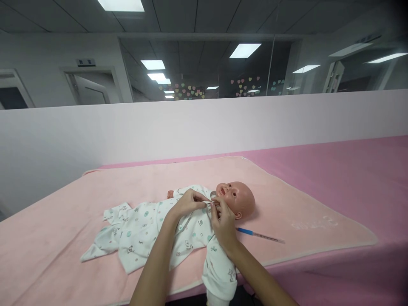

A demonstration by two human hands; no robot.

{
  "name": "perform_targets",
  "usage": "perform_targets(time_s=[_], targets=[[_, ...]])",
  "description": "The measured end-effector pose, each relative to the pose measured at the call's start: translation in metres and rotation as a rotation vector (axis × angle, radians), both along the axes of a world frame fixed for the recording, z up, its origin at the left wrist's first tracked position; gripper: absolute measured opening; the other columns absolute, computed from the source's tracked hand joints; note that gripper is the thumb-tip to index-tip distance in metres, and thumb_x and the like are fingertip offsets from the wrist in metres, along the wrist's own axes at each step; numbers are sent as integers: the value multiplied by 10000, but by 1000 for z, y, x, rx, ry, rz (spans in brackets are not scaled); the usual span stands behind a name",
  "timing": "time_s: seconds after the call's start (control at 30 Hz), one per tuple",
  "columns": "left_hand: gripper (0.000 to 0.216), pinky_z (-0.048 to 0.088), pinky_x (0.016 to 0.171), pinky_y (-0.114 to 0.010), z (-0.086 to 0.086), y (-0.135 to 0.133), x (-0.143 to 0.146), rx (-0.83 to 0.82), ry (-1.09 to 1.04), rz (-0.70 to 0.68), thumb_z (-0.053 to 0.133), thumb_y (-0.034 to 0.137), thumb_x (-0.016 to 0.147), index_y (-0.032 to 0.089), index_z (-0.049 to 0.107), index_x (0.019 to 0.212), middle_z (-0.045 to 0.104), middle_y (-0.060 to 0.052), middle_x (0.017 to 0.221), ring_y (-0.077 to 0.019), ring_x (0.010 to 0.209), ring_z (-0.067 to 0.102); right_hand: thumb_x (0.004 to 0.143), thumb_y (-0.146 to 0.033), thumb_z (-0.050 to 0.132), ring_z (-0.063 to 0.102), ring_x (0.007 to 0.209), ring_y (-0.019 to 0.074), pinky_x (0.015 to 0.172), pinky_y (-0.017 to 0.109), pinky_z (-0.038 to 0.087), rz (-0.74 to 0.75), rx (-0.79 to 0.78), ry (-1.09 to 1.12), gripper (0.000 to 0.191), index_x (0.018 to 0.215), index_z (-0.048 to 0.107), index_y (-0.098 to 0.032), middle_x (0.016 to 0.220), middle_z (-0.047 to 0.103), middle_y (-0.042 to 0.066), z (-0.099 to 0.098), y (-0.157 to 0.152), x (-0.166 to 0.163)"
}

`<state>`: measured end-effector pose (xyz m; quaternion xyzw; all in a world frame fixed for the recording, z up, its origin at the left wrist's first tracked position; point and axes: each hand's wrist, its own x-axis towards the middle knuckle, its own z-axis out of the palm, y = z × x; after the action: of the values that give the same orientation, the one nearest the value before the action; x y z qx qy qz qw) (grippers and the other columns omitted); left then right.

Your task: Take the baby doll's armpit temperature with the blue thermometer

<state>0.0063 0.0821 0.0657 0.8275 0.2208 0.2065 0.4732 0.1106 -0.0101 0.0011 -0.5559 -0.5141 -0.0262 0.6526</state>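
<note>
A baby doll (245, 197) lies on its back, its bald head to the right. It wears a white printed romper (143, 225) whose legs lie flat to the left. At the neckline my left hand (190, 202) pinches the edge of the cloth between thumb and fingers. Just beside it, my right hand (224, 222) is closed on the same neckline under the doll's chin. The fingertips of both hands nearly meet, and any fastener between them is hidden. One sleeve (219, 270) hangs toward the near edge, below my right wrist.
A thin thermometer-like stick with a blue end (259, 235) lies right of the doll. Beneath everything is a peach blanket (306, 212) over a pink cover (360, 182). A low white partition (204, 127) stands behind, with windows beyond. The near table edge passes below the doll.
</note>
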Motion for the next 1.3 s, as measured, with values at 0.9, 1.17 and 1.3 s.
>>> perform_targets(time_s=[0.9,1.17,1.3], targets=[[395,271,514,-205,3,-6,-2,231,112,-24,574,479,729,133,677,889,444,21,561,-82,545,336,863,-248,388,563,604,147,561,266,460,-1,33,-9,188,894,558,-175,744,615,46,1,0,0],[301,288,519,-202,2,-3,-2,201,81,-35,611,361,715,132,674,900,462,22,565,-84,553,368,841,-222,409,508,550,128,534,253,438,-19,40,-31,155,869,556,-181,725,584,31,2,0,-1],[269,321,545,-199,4,-4,-2,150,45,-36,584,303,728,132,682,911,552,-9,636,-98,597,413,836,-215,415,477,519,117,529,250,425,-22,17,-30,145,872,551,-180,714,570,23,2,1,-1]])
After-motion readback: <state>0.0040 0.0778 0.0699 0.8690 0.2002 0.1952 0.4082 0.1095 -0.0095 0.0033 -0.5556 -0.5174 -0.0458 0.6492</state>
